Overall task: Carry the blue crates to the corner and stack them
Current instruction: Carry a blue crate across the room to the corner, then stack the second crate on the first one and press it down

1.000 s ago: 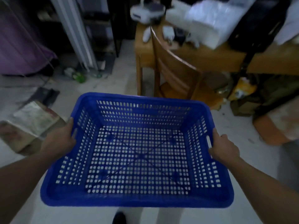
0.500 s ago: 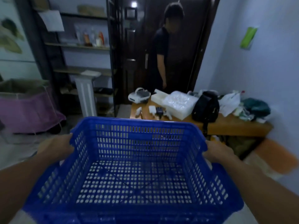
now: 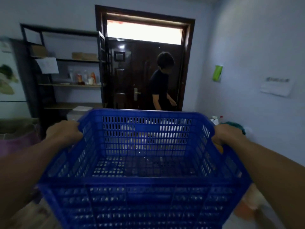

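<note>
Blue crate (image 3: 145, 162): held in the air in front of the person, empty, open side up, near wall toward the camera. Left hand (image 3: 64, 132): fingers clamped over the left rim. Right hand (image 3: 228, 134): fingers clamped over the right rim. Beyond the crate: a dark door (image 3: 132, 76), a second person (image 3: 160, 85) before it, shelving (image 3: 66, 71) at left.
</note>
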A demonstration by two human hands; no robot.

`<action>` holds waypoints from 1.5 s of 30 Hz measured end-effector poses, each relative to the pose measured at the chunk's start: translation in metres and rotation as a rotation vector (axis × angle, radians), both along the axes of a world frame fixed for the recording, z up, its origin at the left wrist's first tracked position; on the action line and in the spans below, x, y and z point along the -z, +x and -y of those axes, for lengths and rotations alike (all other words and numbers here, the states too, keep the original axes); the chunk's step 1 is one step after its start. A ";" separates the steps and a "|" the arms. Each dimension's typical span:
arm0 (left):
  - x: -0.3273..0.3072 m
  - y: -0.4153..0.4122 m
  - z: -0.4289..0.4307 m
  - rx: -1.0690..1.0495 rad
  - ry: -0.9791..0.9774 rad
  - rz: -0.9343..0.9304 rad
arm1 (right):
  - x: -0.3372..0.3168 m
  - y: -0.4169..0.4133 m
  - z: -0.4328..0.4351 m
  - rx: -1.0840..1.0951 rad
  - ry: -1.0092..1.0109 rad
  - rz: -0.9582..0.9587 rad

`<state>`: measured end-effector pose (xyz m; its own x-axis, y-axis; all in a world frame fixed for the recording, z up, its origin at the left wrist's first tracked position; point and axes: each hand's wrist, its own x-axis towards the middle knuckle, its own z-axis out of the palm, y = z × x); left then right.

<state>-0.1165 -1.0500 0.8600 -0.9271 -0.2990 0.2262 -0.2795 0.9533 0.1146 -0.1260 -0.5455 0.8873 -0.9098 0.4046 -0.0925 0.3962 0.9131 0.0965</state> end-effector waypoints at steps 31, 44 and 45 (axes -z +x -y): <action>-0.041 0.029 -0.470 0.881 0.263 -0.083 | -0.027 0.418 -0.289 0.738 0.343 -0.212; -0.011 0.066 -0.733 1.274 0.333 -0.057 | -0.008 0.563 -0.429 0.976 0.360 -0.180; -0.008 0.068 -0.749 1.275 0.309 -0.064 | -0.005 0.566 -0.440 0.986 0.364 -0.169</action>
<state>-0.0481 -0.3008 0.8679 -0.5856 0.7261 0.3602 0.8060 0.4746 0.3537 0.4404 -0.1057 0.8924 -0.1551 0.9476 0.2793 0.9787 0.1088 0.1742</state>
